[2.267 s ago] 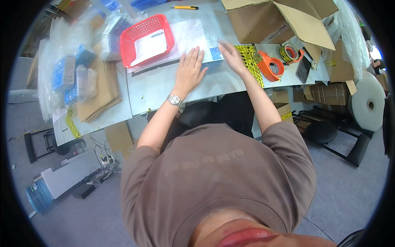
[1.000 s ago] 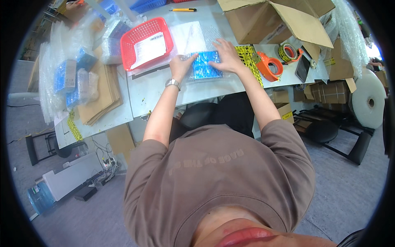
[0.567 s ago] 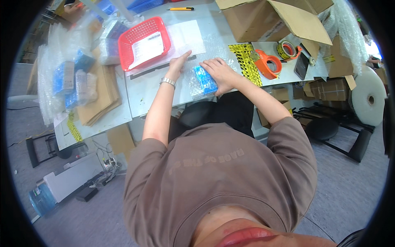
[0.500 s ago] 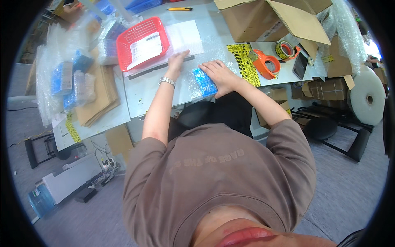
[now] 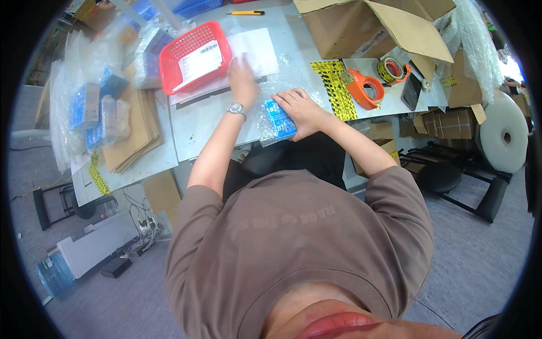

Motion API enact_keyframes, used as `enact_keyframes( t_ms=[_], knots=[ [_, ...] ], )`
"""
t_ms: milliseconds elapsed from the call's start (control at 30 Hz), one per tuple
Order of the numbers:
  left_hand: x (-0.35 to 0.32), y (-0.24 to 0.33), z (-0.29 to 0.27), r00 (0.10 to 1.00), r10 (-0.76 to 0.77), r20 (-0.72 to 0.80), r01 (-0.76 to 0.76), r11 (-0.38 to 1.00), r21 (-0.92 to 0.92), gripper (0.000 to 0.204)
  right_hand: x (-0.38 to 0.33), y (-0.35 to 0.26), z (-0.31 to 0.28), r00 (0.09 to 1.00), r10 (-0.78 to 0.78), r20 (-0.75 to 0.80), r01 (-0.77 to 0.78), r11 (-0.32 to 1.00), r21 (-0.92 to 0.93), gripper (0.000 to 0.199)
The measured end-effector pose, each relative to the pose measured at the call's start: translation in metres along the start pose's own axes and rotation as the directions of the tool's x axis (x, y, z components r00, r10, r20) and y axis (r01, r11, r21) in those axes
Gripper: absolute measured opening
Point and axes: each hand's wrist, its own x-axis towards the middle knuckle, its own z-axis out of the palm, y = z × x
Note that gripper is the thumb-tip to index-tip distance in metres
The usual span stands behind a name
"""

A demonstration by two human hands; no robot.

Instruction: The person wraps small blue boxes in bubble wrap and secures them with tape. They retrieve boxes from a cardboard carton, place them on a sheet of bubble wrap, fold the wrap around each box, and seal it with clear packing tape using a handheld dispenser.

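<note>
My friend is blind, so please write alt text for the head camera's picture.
A person's right hand holds a blue, bubble-wrapped package over a table; the blurred left hand is beside a red basket. To the right are an orange tape dispenser and an open cardboard box.

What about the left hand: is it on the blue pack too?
No, only the right hand is on the blue pack; the left hand is apart from it, beside the red basket.
</note>
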Motion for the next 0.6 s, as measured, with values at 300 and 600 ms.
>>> enact_keyframes(
  t_ms=[300, 600],
  knots=[
    [0.001, -0.006, 0.036, 0.493, 0.437, 0.753, 0.203, 0.784, -0.587, 0.037, -0.01, -0.012, -0.002, 0.999, 0.003, 0.037, -0.001, 0.999, -0.043, 0.121],
    [0.009, -0.01, 0.039, 0.75, 0.305, 0.586, -0.128, 0.937, -0.324, 0.066, -0.008, -0.01, -0.007, 0.997, 0.039, 0.066, -0.041, 0.999, 0.036, 0.121]
  ],
)
